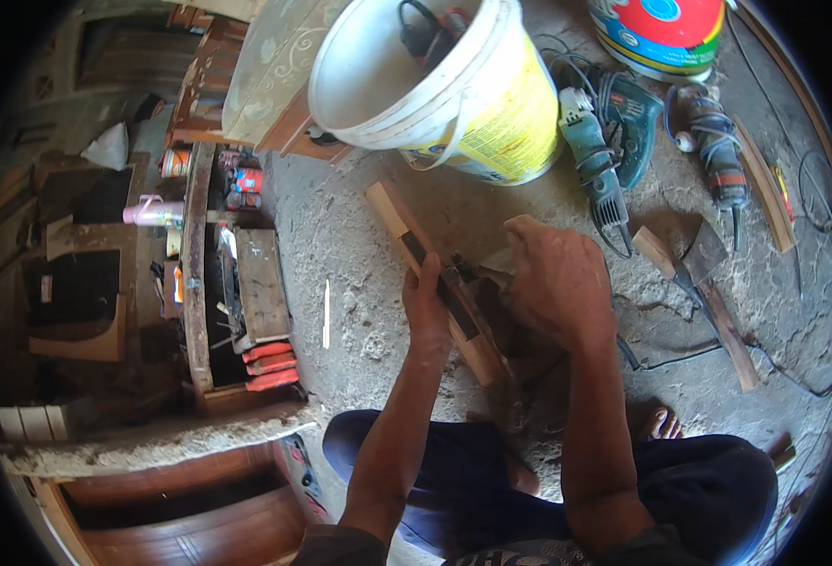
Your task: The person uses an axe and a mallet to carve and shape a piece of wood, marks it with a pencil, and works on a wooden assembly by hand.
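Note:
My left hand [426,307] is wrapped round a pale wooden bar [480,357] with dark sections along its face. The bar slants from upper left to lower right above the floor. To its right, my right hand [559,283] is closed, fingers curled, close to the bar's side. A light tan edge shows at its knuckles, and something greyish lies under the fingers; what it grips is mostly hidden. Between the hands, a dark part beside the bar is too shadowed to name.
Ahead stands a white and yellow bucket [501,141] with tools inside. Corded power tools [590,156] lie to its right, with a hatchet [722,321] nearer me. Far right is a wooden strip [765,184]. A shelf with red-handled tools [271,366] stands left; a thin sliver [327,316] lies on the floor.

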`<action>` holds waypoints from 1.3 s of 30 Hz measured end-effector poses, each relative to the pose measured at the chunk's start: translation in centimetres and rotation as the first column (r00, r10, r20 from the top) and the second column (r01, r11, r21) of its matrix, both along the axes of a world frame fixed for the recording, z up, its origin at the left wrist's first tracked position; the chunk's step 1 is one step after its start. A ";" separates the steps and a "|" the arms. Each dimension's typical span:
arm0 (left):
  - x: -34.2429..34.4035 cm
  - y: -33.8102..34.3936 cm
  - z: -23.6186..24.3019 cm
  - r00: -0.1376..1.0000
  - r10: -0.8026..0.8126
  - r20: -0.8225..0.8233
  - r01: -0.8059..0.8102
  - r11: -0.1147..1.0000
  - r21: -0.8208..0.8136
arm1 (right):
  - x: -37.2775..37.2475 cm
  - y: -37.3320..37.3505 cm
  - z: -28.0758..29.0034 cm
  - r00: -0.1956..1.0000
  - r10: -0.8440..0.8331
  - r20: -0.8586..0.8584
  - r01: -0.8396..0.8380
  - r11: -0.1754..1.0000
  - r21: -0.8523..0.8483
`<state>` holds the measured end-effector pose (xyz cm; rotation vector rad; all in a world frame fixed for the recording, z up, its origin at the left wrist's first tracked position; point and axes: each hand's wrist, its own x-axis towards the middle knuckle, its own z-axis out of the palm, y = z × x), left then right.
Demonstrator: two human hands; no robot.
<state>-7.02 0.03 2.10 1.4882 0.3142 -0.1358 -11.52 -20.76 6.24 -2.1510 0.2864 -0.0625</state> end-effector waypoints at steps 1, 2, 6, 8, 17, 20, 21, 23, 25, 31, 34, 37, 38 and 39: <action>0.0 0.1 -0.2 1.000 0.010 -0.010 -0.010 1.000 -0.022 | 0.0 -0.1 0.1 1.000 -0.012 0.009 0.012 1.000 0.014; 0.1 0.8 -0.7 0.999 -0.030 -0.039 0.024 0.989 -0.149 | 0.0 -0.1 0.1 1.000 -0.018 0.017 0.018 1.000 0.024; -0.3 1.8 -0.9 0.992 -0.125 -0.020 0.110 0.929 -0.354 | 0.1 0.3 -0.2 0.989 -0.035 0.143 0.039 0.999 -0.024; -0.7 1.7 -0.6 0.995 -0.095 0.023 0.097 0.947 -0.306 | -0.1 0.9 -1.0 0.984 -0.014 0.180 0.024 0.998 -0.053; -0.6 1.8 -3.1 0.986 -0.058 0.154 0.083 0.983 -0.163 | -0.1 1.0 -0.6 0.988 0.003 0.154 0.009 0.997 -0.076; -0.8 2.2 -4.4 0.982 -0.040 0.186 0.047 0.998 -0.035 | 0.0 1.3 0.0 0.991 0.022 0.129 -0.013 0.997 -0.072; -0.8 2.1 -4.7 0.980 -0.035 0.195 0.031 0.999 0.020 | 0.1 1.3 0.3 0.995 0.023 0.100 -0.017 0.998 -0.067; -0.9 1.7 -4.0 0.984 -0.018 0.177 -0.003 0.993 0.115 | 0.0 1.1 0.5 0.999 0.018 0.033 -0.016 0.999 -0.051; -1.2 1.3 -3.1 0.991 0.015 0.133 -0.041 0.980 0.194 | 0.2 1.1 -0.3 0.993 0.024 0.120 -0.015 0.997 -0.074; -1.5 1.6 -1.7 0.992 0.013 0.129 -0.048 0.962 0.270 | 0.2 1.5 0.1 0.990 0.037 0.136 -0.028 0.997 -0.068; -1.3 1.8 -1.9 0.990 0.033 0.137 -0.064 0.972 0.227 | 0.2 1.8 0.3 0.997 0.036 0.073 -0.036 0.999 -0.013; -1.0 1.8 -1.7 0.996 0.019 0.084 -0.041 0.963 0.267 | 0.5 1.3 -0.8 0.994 0.056 0.098 -0.053 0.998 -0.028; -0.9 1.6 -1.5 0.996 0.019 0.092 -0.039 0.974 0.223 | 0.7 0.8 -1.4 0.990 0.066 0.122 -0.061 0.997 -0.048; -0.9 1.3 -1.4 0.995 0.019 0.100 -0.037 0.983 0.179 | 0.8 0.4 -1.9 0.988 0.075 0.135 -0.070 0.997 -0.040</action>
